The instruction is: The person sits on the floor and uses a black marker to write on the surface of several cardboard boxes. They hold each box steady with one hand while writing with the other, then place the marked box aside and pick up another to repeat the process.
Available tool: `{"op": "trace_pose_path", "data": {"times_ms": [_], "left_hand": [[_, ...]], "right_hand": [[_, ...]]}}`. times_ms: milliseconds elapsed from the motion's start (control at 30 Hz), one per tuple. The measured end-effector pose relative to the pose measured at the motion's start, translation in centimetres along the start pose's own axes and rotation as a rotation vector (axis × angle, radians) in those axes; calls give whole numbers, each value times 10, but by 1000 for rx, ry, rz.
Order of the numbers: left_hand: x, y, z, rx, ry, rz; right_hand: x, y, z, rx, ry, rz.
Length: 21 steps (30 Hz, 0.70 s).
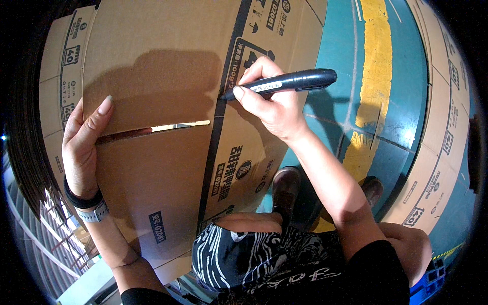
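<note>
My right hand [272,109] holds a thick black marker [307,80] between thumb and fingers. The marker tilts, its tip down at the black printed band along the large flat cardboard box blank [162,25]. At the blank's left side, my left hand [81,145] grips the edge beside a long narrow slot [178,125], thumb lying on top. Its other fingers are partly hidden behind the cardboard. A dark shadow of my head and arm falls across the brown surface. Black print and symbols cover the panel under and below my right hand.
More stacked cardboard [439,152] stands at the right rim. Between lies a green floor [335,46] with a yellow stripe [374,61]. My shoes [286,185] stand beside the blank. A blue plastic pallet [434,277] shows at lower right.
</note>
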<state>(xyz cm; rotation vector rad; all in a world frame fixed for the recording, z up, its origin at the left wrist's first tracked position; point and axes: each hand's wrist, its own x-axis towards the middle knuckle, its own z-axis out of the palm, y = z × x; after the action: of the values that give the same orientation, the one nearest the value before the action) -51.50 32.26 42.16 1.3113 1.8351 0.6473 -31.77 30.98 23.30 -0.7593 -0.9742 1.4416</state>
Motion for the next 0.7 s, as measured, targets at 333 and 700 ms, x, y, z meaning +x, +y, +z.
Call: {"op": "trace_pose_path", "data": {"times_ms": [333,700], "left_hand": [[-2,7,7,-37,-9,-43],[-4,7,6,-85,-6,-69]], "right_hand": [[1,-2,0,27,15,10],[5,-9,-2,10,16,1]]}}
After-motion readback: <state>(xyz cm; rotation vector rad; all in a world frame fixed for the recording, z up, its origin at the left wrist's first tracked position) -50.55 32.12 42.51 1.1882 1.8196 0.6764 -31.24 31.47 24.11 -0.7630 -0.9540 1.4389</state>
